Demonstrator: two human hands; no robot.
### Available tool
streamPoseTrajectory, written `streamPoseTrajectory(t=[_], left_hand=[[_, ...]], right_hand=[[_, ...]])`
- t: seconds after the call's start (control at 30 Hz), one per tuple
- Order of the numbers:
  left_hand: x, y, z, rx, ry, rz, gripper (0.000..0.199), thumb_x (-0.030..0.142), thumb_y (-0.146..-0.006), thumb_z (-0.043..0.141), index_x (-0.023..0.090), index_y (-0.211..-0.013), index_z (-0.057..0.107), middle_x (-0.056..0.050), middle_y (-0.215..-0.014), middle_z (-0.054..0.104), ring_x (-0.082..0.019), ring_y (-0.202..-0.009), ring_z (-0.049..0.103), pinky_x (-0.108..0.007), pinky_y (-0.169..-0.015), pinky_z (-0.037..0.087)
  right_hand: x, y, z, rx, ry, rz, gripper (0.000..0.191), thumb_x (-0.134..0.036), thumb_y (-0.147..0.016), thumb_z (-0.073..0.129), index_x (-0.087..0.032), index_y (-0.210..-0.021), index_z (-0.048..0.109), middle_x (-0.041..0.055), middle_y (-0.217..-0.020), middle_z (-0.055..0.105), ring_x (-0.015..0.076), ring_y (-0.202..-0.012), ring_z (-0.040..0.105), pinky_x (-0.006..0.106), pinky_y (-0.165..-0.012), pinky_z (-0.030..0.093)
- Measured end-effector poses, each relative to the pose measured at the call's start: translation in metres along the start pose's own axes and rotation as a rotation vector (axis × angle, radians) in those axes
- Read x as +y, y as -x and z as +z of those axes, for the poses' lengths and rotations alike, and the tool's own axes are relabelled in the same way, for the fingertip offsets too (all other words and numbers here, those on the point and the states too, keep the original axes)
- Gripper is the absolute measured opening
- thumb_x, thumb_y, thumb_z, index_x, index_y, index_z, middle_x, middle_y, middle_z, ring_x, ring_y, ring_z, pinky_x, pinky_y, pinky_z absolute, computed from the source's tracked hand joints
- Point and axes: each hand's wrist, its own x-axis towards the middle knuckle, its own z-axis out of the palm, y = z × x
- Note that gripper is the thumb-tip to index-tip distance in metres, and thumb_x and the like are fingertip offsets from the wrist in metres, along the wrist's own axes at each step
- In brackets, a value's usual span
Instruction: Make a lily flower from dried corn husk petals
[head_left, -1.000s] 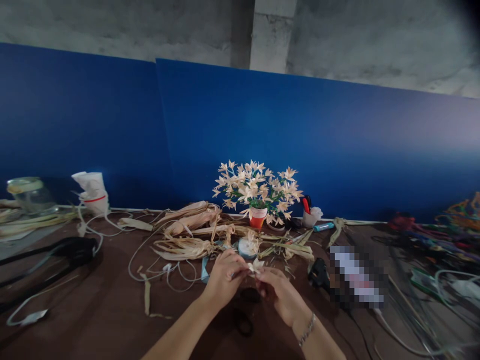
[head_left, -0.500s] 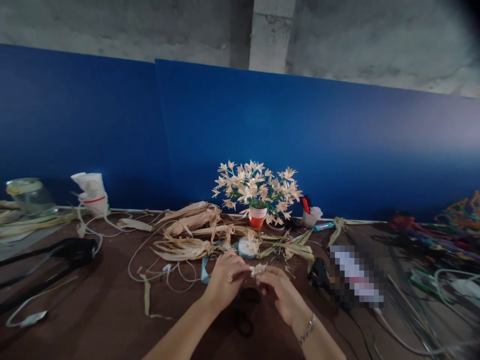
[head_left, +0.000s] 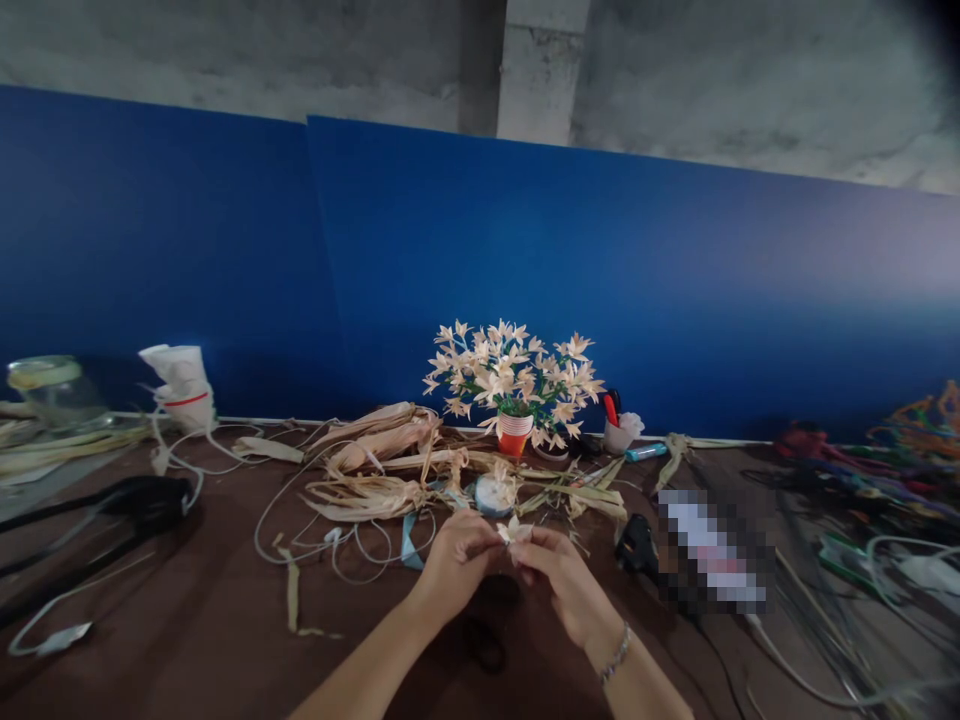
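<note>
I am pinching a small pale corn-husk flower (head_left: 513,531) between the fingertips of my left hand (head_left: 454,565) and my right hand (head_left: 559,585), with the fingers of each hand pressed together around its base and its petals sticking up just above them. A silver bracelet (head_left: 616,655) is circling my right wrist. Nothing is standing between me and the flower. Just beyond my fingers, a small white roll (head_left: 495,495) is sitting among dried husk bundles (head_left: 367,498), with a blue ribbon (head_left: 409,545) and a looping white cord (head_left: 352,548) lying to my left. Dark scissors (head_left: 484,645) are lying below my hands, and a black tool (head_left: 637,545) is resting beside my right hand, next to a pixelated object (head_left: 712,550) I cannot make out. Farther back, a bouquet of husk flowers (head_left: 510,375) is standing in a red-and-white cup (head_left: 515,433). Everything is lying on a brown tabletop (head_left: 150,600), against a blue board (head_left: 525,230) and a rough concrete wall (head_left: 750,80).
</note>
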Motion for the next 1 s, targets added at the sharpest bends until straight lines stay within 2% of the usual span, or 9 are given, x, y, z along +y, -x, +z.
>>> streamPoseTrajectory(t=[0.1, 0.27, 0.53, 0.77, 0.9, 1.0], left_hand=[[-0.003, 0.000, -0.001, 0.006, -0.006, -0.014, 0.014, 0.024, -0.073, 0.057, 0.019, -0.063, 0.065, -0.002, -0.062, 0.059, -0.015, -0.070, 0.049, -0.026, -0.069, 0.037], [-0.001, 0.000, -0.004, -0.015, -0.034, -0.022, 0.014, 0.025, -0.074, 0.055, 0.020, -0.067, 0.066, -0.002, -0.064, 0.059, -0.015, -0.071, 0.048, -0.027, -0.069, 0.037], [0.001, -0.001, -0.003, -0.043, -0.025, 0.047, 0.017, 0.029, -0.076, 0.054, 0.019, -0.068, 0.066, -0.003, -0.066, 0.060, -0.016, -0.071, 0.049, -0.027, -0.068, 0.038], [0.005, -0.001, -0.003, -0.065, -0.038, 0.053, 0.015, 0.027, -0.074, 0.055, 0.019, -0.067, 0.066, -0.003, -0.063, 0.061, -0.015, -0.069, 0.050, -0.027, -0.068, 0.038], [0.004, 0.001, -0.002, -0.008, -0.064, 0.000, 0.010, 0.026, -0.072, 0.058, 0.020, -0.073, 0.066, -0.003, -0.067, 0.061, -0.016, -0.070, 0.051, -0.027, -0.067, 0.039], [0.005, 0.001, -0.002, 0.030, -0.073, 0.020, 0.007, 0.023, -0.071, 0.059, 0.020, -0.073, 0.065, -0.003, -0.070, 0.063, -0.016, -0.073, 0.052, -0.029, -0.069, 0.038]], right_hand=[[-0.005, 0.002, 0.000, -0.003, 0.041, -0.011, 0.017, -0.025, -0.065, 0.058, -0.015, -0.052, 0.053, -0.0034, -0.052, 0.046, 0.0067, -0.048, 0.036, 0.021, -0.047, 0.025], [-0.005, 0.002, -0.001, 0.073, 0.099, -0.048, 0.015, -0.027, -0.069, 0.056, -0.016, -0.061, 0.053, -0.0034, -0.056, 0.049, 0.0063, -0.047, 0.037, 0.020, -0.046, 0.025], [-0.002, 0.000, 0.003, 0.116, 0.083, -0.119, 0.013, -0.028, -0.065, 0.060, -0.016, -0.068, 0.056, -0.0024, -0.055, 0.051, 0.0080, -0.050, 0.038, 0.020, -0.047, 0.028], [0.004, -0.002, -0.001, 0.165, 0.182, -0.133, 0.010, -0.021, -0.065, 0.056, -0.015, -0.057, 0.054, -0.0038, -0.051, 0.046, 0.0072, -0.049, 0.035, 0.021, -0.047, 0.025], [0.006, -0.003, 0.000, 0.184, 0.182, -0.136, 0.013, -0.024, -0.065, 0.058, -0.015, -0.057, 0.054, -0.0046, -0.050, 0.044, 0.0071, -0.049, 0.034, 0.021, -0.047, 0.025], [0.004, -0.002, 0.003, 0.208, 0.178, -0.138, 0.016, -0.027, -0.063, 0.060, -0.015, -0.055, 0.054, -0.0042, -0.051, 0.045, 0.0073, -0.049, 0.034, 0.021, -0.047, 0.026]])
